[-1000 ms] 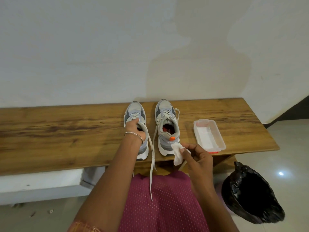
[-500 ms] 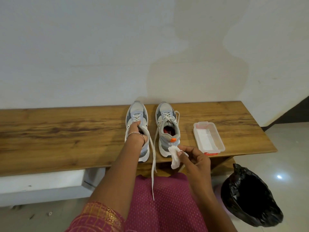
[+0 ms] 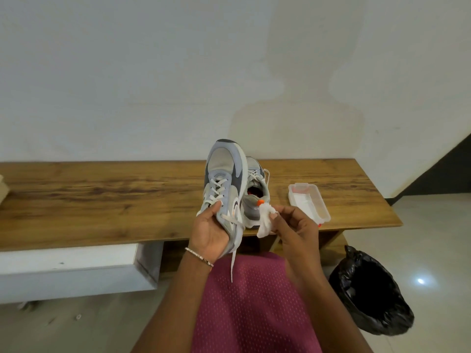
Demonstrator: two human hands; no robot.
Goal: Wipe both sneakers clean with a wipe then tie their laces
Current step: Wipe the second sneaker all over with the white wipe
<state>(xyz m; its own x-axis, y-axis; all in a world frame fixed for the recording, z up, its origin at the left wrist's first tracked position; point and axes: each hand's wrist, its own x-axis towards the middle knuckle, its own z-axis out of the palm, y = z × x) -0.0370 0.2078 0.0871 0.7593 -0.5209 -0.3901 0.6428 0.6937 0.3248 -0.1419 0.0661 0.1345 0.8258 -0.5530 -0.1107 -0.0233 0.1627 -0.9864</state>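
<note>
My left hand (image 3: pixel 210 231) grips the heel end of a grey and white sneaker (image 3: pixel 224 179), lifted above the wooden bench (image 3: pixel 102 200) with its toe pointing away and up. Its untied lace (image 3: pixel 232 263) hangs down over my lap. The second sneaker (image 3: pixel 256 193) stands on the bench behind it, partly hidden, laces loose. My right hand (image 3: pixel 295 225) pinches a crumpled white wipe (image 3: pixel 265 222) just right of the lifted sneaker, apart from it.
A clear plastic wipe box (image 3: pixel 309 205) sits open on the bench to the right. A bin lined with a black bag (image 3: pixel 369 294) stands on the floor at lower right. A white ledge (image 3: pixel 74 268) runs under the bench at left. The wall is close behind.
My left hand has lifted the left sneaker off the bench and tilted its toe upward. My right hand still holds the wipe in about the same place.
</note>
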